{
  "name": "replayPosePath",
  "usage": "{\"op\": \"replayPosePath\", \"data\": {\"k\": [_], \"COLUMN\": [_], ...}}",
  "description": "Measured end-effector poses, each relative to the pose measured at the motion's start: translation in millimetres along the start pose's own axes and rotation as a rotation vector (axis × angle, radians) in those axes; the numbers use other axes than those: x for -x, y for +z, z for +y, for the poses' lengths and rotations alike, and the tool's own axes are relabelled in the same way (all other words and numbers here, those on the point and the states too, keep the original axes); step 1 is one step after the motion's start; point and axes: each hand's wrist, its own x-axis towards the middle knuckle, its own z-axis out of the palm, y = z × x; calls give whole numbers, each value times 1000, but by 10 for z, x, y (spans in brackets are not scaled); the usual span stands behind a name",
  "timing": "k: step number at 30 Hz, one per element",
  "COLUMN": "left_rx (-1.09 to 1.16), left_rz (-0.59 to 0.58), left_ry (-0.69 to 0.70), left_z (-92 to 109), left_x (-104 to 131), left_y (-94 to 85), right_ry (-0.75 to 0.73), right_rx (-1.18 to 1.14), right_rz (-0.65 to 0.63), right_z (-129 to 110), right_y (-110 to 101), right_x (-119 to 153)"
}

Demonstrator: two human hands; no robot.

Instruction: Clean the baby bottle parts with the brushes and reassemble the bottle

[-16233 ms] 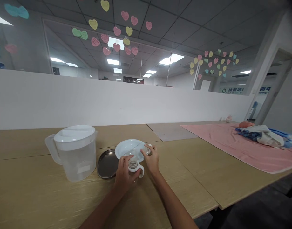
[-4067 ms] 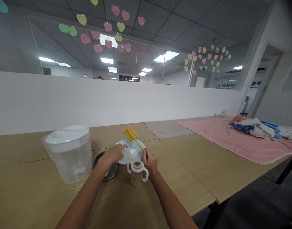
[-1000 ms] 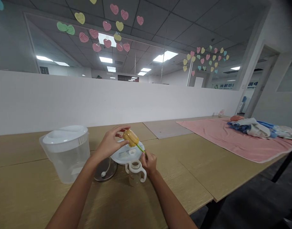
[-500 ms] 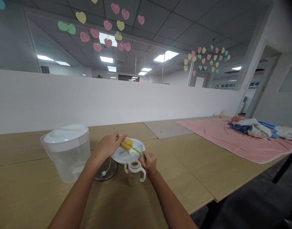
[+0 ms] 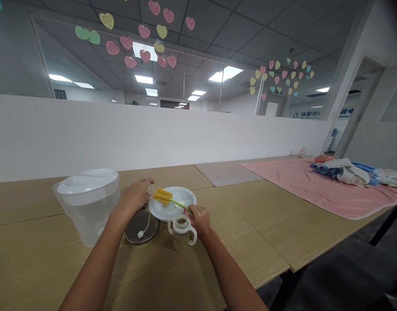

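My left hand [image 5: 135, 195] is closed around a small clear plastic cap [image 5: 150, 190]. A sponge bottle brush [image 5: 163, 196] with a yellow head and thin green handle is gripped by my right hand [image 5: 200, 219]. Its sponge end lies beside the cap's mouth; I cannot tell whether it reaches inside. Below them is a white plate [image 5: 155, 212] with a small white part on it. In front of the plate, near my right hand, a clear baby bottle [image 5: 181, 238] with two white handles stands upright and uncapped. A straw with a white weighted end [image 5: 141, 234] lies on a dark round tray [image 5: 133, 235].
At left stands a large translucent tub [image 5: 88, 211] with a white lid. A pink cloth [image 5: 292, 183] covers the table's right part, with a pile of clothes [image 5: 347, 170] on it. A white low wall [image 5: 153, 136] with glass above runs behind the table.
My left hand has moved slightly left with the cap, which now shows apart from the sponge head. The brush has shifted left too, its yellow head more fully in sight.
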Motion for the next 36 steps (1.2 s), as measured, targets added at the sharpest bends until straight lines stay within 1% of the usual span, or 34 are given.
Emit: {"op": "replayPosePath", "data": {"k": [3, 6, 8, 11, 14, 17, 20, 23, 27, 31, 33, 36], "left_rx": [-57, -118, -130, -133, -135, -143, -140, -127, -111, -66, -32, -14], "left_rz": [-96, -175, -217, -264, -289, -289, -303, -319, -302, -295, -327, -384], "left_ry": [-18, -63, -86, -104, -109, -118, -117, -94, -35, 79, 152, 213], "left_z": [-99, -182, -223, -252, -249, -242, -245, -241, -156, 45, 149, 247], "left_x": [-7, -23, -43, -86, -132, -155, -145, -125, -135, -150, -148, -144], "left_y": [51, 128, 208, 358, 489, 567, 600, 595, 522, 463, 487, 593], "right_ry": [14, 127, 192, 197, 158, 148, 160, 165, 166, 173, 175, 181], "right_rx": [-9, -12, -6, -2, -11, -14, -10, -4, -5, -18, -21, -27], "right_rz": [-3, 25, 39, 36, 21, 19, 18, 10, 4, 6, 8, 6], "right_z": [5, 28, 44, 53, 40, 26, 22, 23, 22, 19, 20, 24], "right_y": [5, 8, 14, 19, 7, -15, -29, -31, -27, -29, -31, -31], "right_x": [2, 1, 4, 8, 4, -9, -19, -20, -17, -17, -16, -11]}}
